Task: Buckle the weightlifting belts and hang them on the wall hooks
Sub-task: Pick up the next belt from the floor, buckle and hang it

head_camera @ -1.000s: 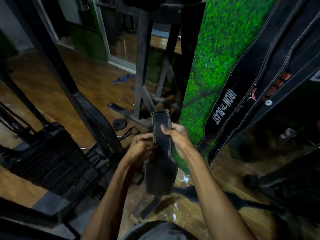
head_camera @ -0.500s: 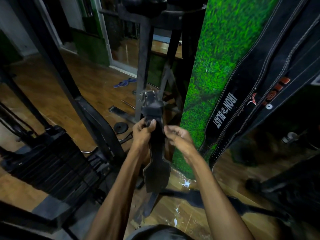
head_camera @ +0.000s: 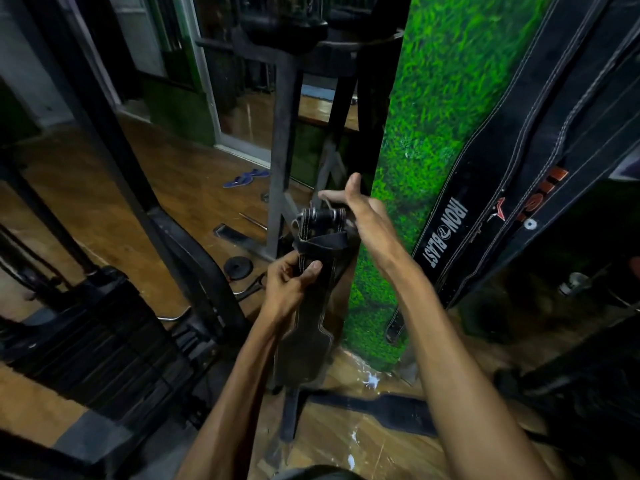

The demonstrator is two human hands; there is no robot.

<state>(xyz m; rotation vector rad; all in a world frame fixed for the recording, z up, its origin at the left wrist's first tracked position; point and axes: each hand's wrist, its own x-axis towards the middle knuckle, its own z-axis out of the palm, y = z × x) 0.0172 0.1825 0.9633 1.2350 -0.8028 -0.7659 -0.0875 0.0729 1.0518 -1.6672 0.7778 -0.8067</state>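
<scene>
Both forearms extend forward from the bottom edge of the head view. The left hand (head_camera: 292,284) sits lower and nearer the body, its grip closed around the narrow strap section of the black belt (head_camera: 308,327): the thumb lies across the front face and the fingers wrap behind. The right hand (head_camera: 360,211) is raised higher and further out, wrist bent. Its thumb points up and the index finger reaches left over the top of the buckle (head_camera: 320,216). Whether that grip pinches the buckle or only touches it cannot be told, because the remaining fingers are hidden behind the palm.

The belt is held in the air between the two hands, in front of a black machine frame (head_camera: 284,140). Its long axis runs close to vertical. The buckle end with its metal roller points up and away from the person. The wide padded section hangs below the left hand and points down toward the floor. A dark strap loop crosses the belt just above the left thumb.

To the right, two further belts hang against the green grass-textured wall panel (head_camera: 426,140); the nearer one is the "IRON BLAST" belt (head_camera: 446,233). Another black belt (head_camera: 384,410) lies flat on the wooden floor (head_camera: 86,188), below the right forearm.
</scene>
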